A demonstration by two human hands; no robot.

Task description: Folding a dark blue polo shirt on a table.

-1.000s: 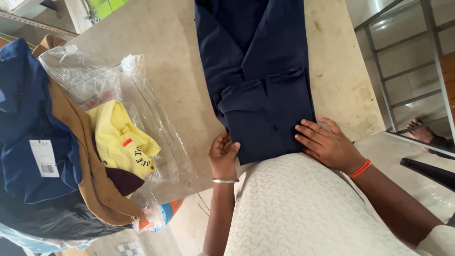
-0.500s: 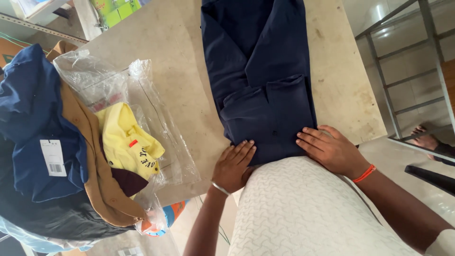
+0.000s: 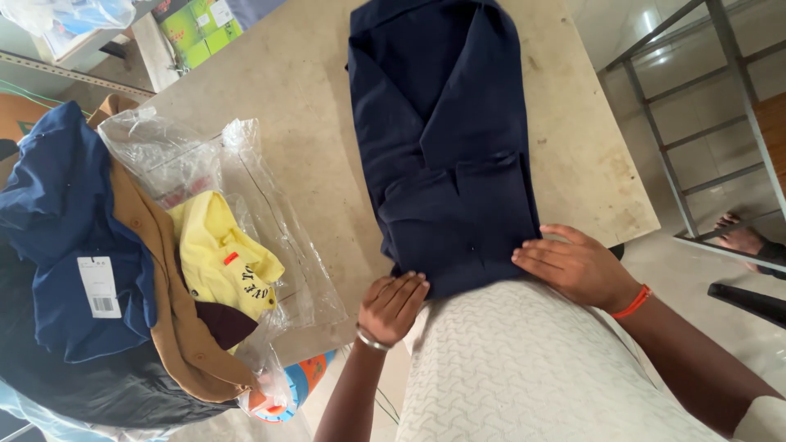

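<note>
A folded dark navy shirt (image 3: 446, 155) lies lengthwise on the beige table (image 3: 311, 98), its near end at the table's front edge. My left hand (image 3: 393, 304), with a metal bangle at the wrist, lies flat with fingers together on the shirt's near left corner. My right hand (image 3: 573, 266), with an orange thread at the wrist, presses flat on the shirt's near right corner. Neither hand grips the cloth. My white patterned top (image 3: 524, 368) covers the shirt's nearest edge.
A heap of clothes at the left: a blue garment with a tag (image 3: 70, 245), a tan garment (image 3: 164, 278), a yellow shirt (image 3: 221, 258) in clear plastic bags (image 3: 205, 164). A metal frame (image 3: 696, 123) and another person's foot (image 3: 741, 237) are at the right.
My left hand went from curled at the shirt's corner to flat on it, then slid back toward the table edge. The view shifted slightly; my right hand stayed put.
</note>
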